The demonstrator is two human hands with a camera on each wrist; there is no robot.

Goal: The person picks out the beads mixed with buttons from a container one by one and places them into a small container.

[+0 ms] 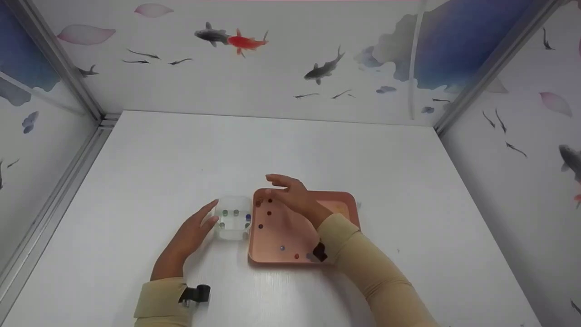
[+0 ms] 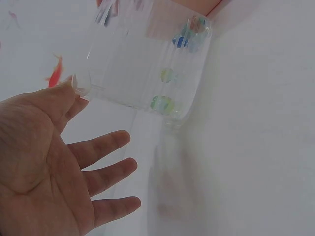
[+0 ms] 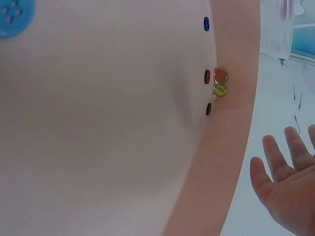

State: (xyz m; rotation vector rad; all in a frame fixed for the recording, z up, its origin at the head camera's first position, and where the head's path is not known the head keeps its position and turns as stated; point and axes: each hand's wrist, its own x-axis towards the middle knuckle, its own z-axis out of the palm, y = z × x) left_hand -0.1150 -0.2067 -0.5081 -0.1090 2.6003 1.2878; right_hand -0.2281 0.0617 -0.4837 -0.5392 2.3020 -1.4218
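A clear plastic box (image 1: 232, 234) holds several marbles (image 1: 236, 212), mostly green, with a blue one near its right wall. My left hand (image 1: 193, 231) is at the box's left side. In the left wrist view, thumb and index finger pinch its rim, while the other fingers (image 2: 110, 177) stay spread and straight. A pink tray (image 1: 290, 229) adjoins the box on the right. Over its far left part hovers my right hand (image 1: 292, 195), fingers extended, holding nothing. Inside that end of the tray, an orange marble (image 3: 222, 76) and a yellow marble (image 3: 220, 90) lie beside small buttons (image 3: 207, 76).
Toward the tray's near side lie a red piece (image 1: 297, 256) and a pale blue piece (image 1: 282, 248). A large blue button (image 3: 15, 17) shows in the right wrist view. White panels (image 1: 272, 81) with painted fish enclose the white table (image 1: 218, 154) at the back and sides.
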